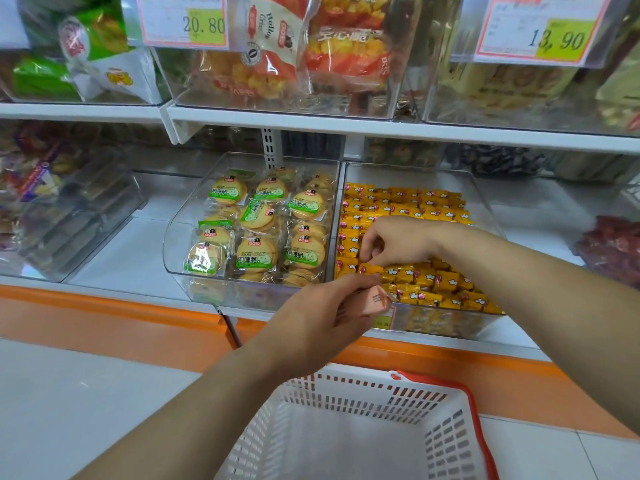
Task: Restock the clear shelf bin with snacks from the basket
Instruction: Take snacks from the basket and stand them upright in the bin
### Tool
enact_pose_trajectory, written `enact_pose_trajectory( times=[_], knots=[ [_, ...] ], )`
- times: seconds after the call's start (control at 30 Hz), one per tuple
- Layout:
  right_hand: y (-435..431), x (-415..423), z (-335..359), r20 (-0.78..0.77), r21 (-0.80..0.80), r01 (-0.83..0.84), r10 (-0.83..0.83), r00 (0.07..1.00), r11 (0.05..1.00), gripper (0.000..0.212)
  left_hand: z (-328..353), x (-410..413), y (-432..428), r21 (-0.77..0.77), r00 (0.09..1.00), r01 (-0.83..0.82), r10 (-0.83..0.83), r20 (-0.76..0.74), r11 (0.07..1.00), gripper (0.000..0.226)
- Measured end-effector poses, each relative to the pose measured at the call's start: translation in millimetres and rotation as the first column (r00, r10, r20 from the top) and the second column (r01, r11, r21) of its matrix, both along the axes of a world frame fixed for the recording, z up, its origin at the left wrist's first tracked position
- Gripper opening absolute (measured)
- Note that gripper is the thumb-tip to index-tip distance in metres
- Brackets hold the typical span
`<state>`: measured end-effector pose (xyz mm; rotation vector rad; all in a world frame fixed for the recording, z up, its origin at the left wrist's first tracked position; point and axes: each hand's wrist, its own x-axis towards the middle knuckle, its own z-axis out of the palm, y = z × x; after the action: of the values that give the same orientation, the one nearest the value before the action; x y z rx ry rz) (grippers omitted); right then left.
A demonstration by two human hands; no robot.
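Sitting at the shelf's front edge, the cookie bin (256, 230) is flanking the clear shelf bin (415, 320), where yellow snack packets (433, 278) are lying packed in rows. The left hand (322, 320) is clamping a pale pink packet (379, 299) at the bin's front-left corner; the right hand (398, 242) is pinching fingertips together over the packets. Light, crinkly, slippery wrappers are likely best gripped across their middles, above the white basket (363, 410).

clear bin (485, 206) top open | upper shelf (381, 128) overhangs rear | cookie bin (173, 233) left
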<state>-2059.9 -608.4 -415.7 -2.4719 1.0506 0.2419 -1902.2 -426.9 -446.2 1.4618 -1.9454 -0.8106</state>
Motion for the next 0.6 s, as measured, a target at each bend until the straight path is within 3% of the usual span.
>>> enact_pose_trajectory(
  times=[0.1, 0.27, 0.43, 0.6],
  knots=[
    [-1.2, 1.8, 1.5, -0.017, 0.022, 0.009, -0.009, 1.000, 1.000, 0.012, -1.2, 0.6, 0.9, 0.009, 1.000, 0.008, -0.009, 0.026, 1.000, 0.053],
    [3.4, 0.6, 0.1, 0.001, -0.086, -0.022, 0.022, 1.000, 0.996, 0.016, -1.5, -0.3, -0.2, 0.023, 1.000, 0.006, -0.007, 0.028, 1.000, 0.054],
    [8.3, -12.8, 5.6, 0.171, -0.091, 0.069, -0.053, 0.984, 0.993, 0.013, -5.2, -2.7, -3.9, 0.048, 1.000, 0.008, -0.009, 0.029, 0.999, 0.053],
    [21.1, -18.0, 2.1, 0.269, -0.033, 0.059, -0.048, 0.962, 0.998, 0.007, -15.6, -4.2, -6.7, 0.088, 0.997, 0.017, -0.024, 0.078, 0.996, 0.051]
  ],
)
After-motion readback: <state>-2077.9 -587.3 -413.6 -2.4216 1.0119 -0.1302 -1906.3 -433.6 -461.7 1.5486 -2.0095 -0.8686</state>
